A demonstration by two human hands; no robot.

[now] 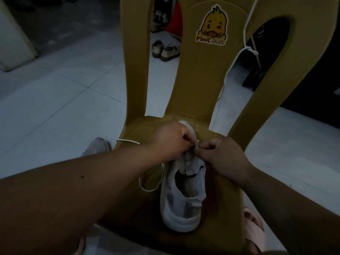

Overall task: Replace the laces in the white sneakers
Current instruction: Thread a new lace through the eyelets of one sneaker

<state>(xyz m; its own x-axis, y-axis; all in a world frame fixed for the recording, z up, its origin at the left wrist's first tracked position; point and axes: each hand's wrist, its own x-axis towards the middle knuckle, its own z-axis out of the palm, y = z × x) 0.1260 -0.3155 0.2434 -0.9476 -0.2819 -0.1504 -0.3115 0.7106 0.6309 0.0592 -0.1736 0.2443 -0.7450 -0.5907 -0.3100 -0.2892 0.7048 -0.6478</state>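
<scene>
Dim room, pale tiled floor (64,100), and a yellow plastic chair serving as the worktop. At the front of the lacing the left hand (171,140) has its fingers curled and pinches the tip of a white lace (147,188). Right against it, the right hand (222,155) is curled too, its fingertips pinching the upper of the white sneaker (182,205) beside the eyelets. That sneaker lies on the chair seat (220,208), heel toward the camera and toe toward the chair back (193,80). The lace trails in a loose loop off the shoe's left side and over the seat edge. A duck sticker (213,26) sits high on the back, and a second lace (237,57) hangs across the right opening. On the floor left of the seat lies a second sneaker (97,146); sandals (165,51) stand beyond the chair, and a pink slipper (255,229) shows at lower right
</scene>
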